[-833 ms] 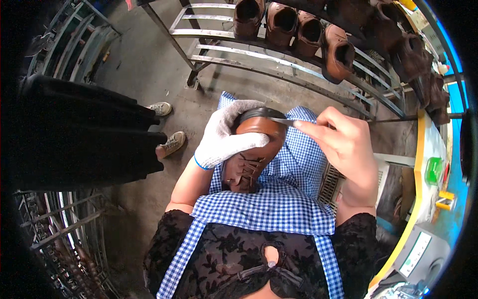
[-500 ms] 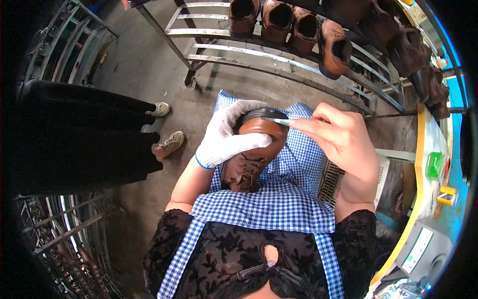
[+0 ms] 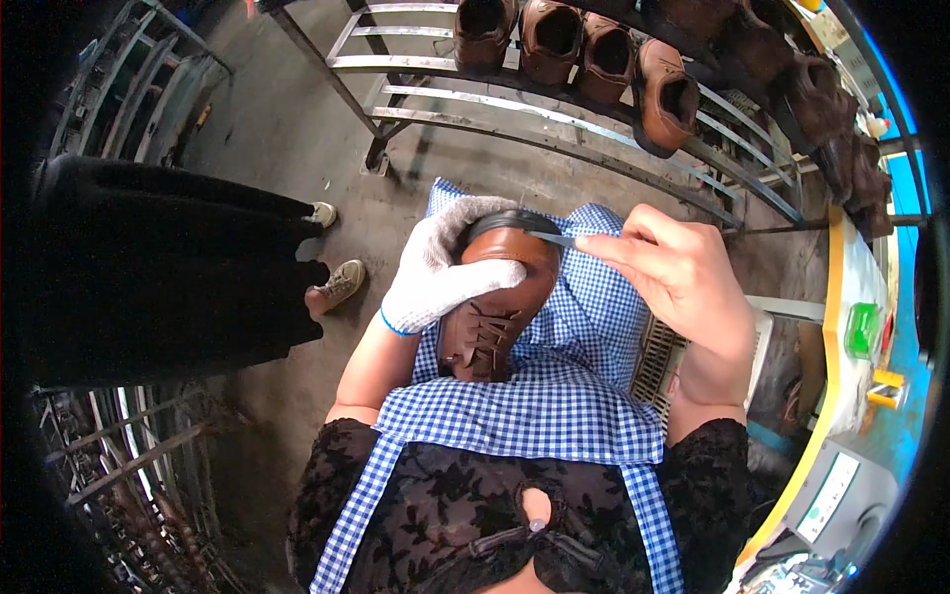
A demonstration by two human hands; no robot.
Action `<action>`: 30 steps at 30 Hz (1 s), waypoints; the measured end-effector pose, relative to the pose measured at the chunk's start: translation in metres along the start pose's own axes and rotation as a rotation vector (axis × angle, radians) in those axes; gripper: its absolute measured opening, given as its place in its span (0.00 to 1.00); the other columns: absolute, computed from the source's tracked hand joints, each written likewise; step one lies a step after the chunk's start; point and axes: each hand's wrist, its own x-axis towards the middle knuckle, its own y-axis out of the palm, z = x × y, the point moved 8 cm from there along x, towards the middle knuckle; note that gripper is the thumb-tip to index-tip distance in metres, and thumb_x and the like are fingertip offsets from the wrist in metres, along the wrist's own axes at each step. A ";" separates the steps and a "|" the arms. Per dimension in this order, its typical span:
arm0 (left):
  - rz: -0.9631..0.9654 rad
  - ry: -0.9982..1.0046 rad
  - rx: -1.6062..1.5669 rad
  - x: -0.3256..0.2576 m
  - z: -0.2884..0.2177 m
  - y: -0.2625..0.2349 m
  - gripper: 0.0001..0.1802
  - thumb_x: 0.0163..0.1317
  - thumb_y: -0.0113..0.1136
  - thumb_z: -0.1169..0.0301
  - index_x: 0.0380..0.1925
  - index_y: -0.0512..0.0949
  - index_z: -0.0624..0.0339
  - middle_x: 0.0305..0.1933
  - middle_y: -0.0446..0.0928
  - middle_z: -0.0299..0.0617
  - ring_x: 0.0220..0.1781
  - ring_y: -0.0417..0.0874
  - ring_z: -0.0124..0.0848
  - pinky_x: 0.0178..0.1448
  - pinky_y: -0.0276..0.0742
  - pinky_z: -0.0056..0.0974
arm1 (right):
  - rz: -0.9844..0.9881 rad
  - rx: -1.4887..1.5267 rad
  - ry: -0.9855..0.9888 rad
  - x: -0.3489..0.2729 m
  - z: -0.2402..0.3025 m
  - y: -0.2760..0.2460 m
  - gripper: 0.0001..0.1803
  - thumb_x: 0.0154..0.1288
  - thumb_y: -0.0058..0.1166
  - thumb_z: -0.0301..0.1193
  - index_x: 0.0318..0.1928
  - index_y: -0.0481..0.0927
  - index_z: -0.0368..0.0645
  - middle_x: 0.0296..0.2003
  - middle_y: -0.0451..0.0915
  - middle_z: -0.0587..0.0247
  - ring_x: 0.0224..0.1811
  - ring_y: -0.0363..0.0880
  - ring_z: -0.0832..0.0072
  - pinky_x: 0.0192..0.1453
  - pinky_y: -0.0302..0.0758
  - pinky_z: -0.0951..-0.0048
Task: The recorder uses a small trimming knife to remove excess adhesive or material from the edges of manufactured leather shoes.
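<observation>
Over the checked apron (image 3: 524, 416), a brown lace-up shoe (image 3: 529, 282) pointed toe-away | gloved left hand (image 3: 432, 272): fingers wrapped round its toe end, thumb across the upper | bare right hand (image 3: 685, 284): fingers pinched on a slim tool (image 3: 556, 239), tip at the dark toe rim (image 3: 507, 220) | brown shoes (image 3: 551, 61) sat on the rack (image 3: 411, 65) beyond

Brown lace-up shoe (image 3: 532, 285) and slim greyish tool (image 3: 556, 239).
The shoe's toe (image 3: 505, 246) points forward, the laces (image 3: 487, 332) are crossed; the tool's tip is at the dark sole edge (image 3: 510, 219).
</observation>
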 end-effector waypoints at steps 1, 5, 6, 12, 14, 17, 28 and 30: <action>0.031 -0.003 0.057 0.003 -0.003 0.005 0.38 0.41 0.80 0.65 0.54 0.75 0.66 0.51 0.80 0.45 0.53 0.80 0.33 0.61 0.74 0.38 | -0.003 0.003 0.004 0.001 0.001 0.001 0.17 0.56 0.61 0.21 0.47 0.86 0.49 0.26 0.72 0.60 0.23 0.75 0.66 0.26 0.70 0.69; 0.065 -0.007 0.052 0.001 0.003 0.010 0.39 0.42 0.80 0.63 0.55 0.75 0.65 0.51 0.80 0.45 0.53 0.80 0.34 0.61 0.75 0.38 | -0.016 -0.013 -0.030 0.005 0.003 0.000 0.16 0.58 0.62 0.26 0.47 0.86 0.54 0.26 0.73 0.62 0.22 0.76 0.67 0.25 0.71 0.68; 0.049 -0.001 0.004 -0.001 0.003 0.006 0.39 0.42 0.80 0.64 0.55 0.75 0.65 0.51 0.79 0.45 0.53 0.80 0.34 0.61 0.75 0.38 | -0.061 0.043 0.014 0.001 -0.004 -0.005 0.16 0.58 0.62 0.25 0.48 0.86 0.53 0.27 0.73 0.62 0.22 0.76 0.68 0.25 0.71 0.68; 0.052 -0.029 0.003 -0.002 0.001 0.005 0.39 0.40 0.81 0.66 0.55 0.75 0.65 0.51 0.79 0.45 0.53 0.80 0.33 0.61 0.74 0.38 | -0.073 0.184 0.083 -0.016 -0.017 -0.004 0.16 0.59 0.61 0.23 0.48 0.86 0.51 0.27 0.73 0.61 0.22 0.75 0.69 0.27 0.70 0.69; 0.063 -0.018 0.018 -0.001 0.000 0.006 0.39 0.41 0.81 0.64 0.55 0.75 0.65 0.50 0.79 0.45 0.52 0.81 0.33 0.60 0.75 0.38 | -0.022 0.168 0.052 -0.021 -0.015 0.000 0.17 0.59 0.61 0.21 0.50 0.85 0.47 0.27 0.73 0.61 0.25 0.74 0.74 0.26 0.68 0.74; 0.046 -0.041 0.005 -0.002 0.001 0.003 0.39 0.38 0.81 0.69 0.54 0.75 0.64 0.52 0.79 0.44 0.55 0.79 0.33 0.62 0.74 0.39 | -0.008 0.099 0.046 -0.020 -0.008 -0.005 0.18 0.59 0.61 0.21 0.50 0.85 0.47 0.27 0.73 0.61 0.24 0.75 0.72 0.26 0.68 0.73; 0.061 -0.048 0.008 0.003 0.001 0.009 0.39 0.38 0.81 0.68 0.54 0.75 0.66 0.53 0.79 0.46 0.56 0.79 0.34 0.63 0.73 0.39 | -0.128 0.107 0.098 -0.023 -0.011 -0.008 0.16 0.58 0.62 0.20 0.47 0.86 0.48 0.25 0.72 0.62 0.23 0.73 0.73 0.24 0.67 0.74; 0.047 -0.046 0.017 0.003 0.003 0.007 0.39 0.38 0.81 0.67 0.54 0.75 0.66 0.53 0.79 0.45 0.56 0.79 0.34 0.63 0.73 0.39 | -0.126 0.005 0.087 -0.024 -0.007 -0.010 0.16 0.57 0.63 0.26 0.47 0.87 0.54 0.26 0.73 0.63 0.22 0.76 0.68 0.25 0.71 0.67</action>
